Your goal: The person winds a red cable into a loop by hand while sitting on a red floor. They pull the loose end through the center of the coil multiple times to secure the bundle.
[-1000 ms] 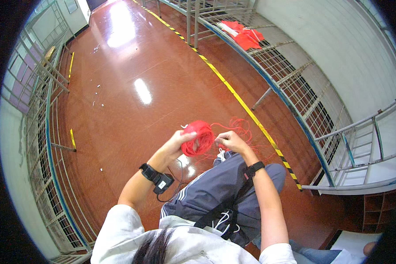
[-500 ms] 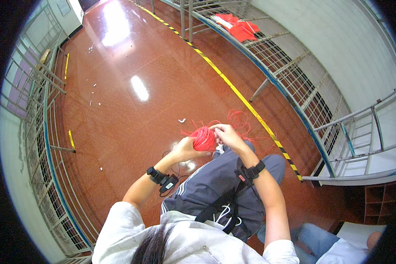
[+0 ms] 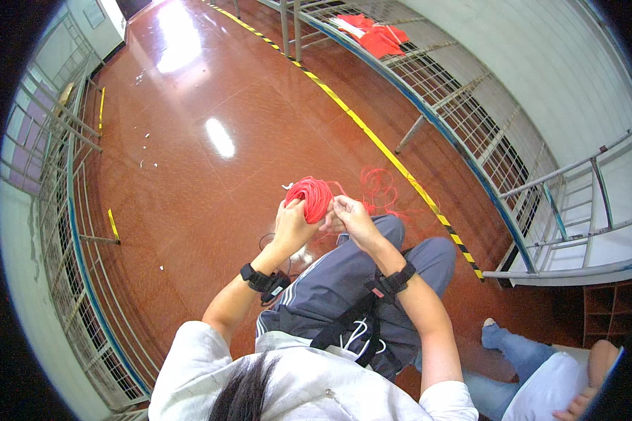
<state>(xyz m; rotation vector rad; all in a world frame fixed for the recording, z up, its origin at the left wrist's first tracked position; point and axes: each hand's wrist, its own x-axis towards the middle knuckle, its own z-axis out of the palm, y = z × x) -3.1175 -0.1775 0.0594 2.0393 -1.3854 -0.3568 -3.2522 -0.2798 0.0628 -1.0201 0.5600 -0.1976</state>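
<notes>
A ball of wound red cord [image 3: 312, 199] sits in my left hand [image 3: 293, 223], whose fingers and thumb wrap round its near side. Just to the right, my right hand [image 3: 352, 219] pinches a strand of the same cord close to the ball. Loose loops of red cord [image 3: 379, 189] trail on the floor beyond my right hand. Both hands are in front of my bent knees in grey trousers [image 3: 330, 281]. A black band [image 3: 265, 281] is strapped on my left wrist, and another black band [image 3: 392, 281] on my right.
Metal bed frames with wire mesh stand along both sides, the right one [image 3: 463, 133] holding red and white cloth [image 3: 372, 35]. Yellow-black tape [image 3: 372, 137] runs across the red-brown floor [image 3: 189, 210]. Another person in jeans [image 3: 519, 351] sits at lower right. Small white scraps dot the floor.
The ball of cord in my left hand has moved up and slightly left, and turned. My right hand has come down a little beside it. The other person's leg and hand have shifted.
</notes>
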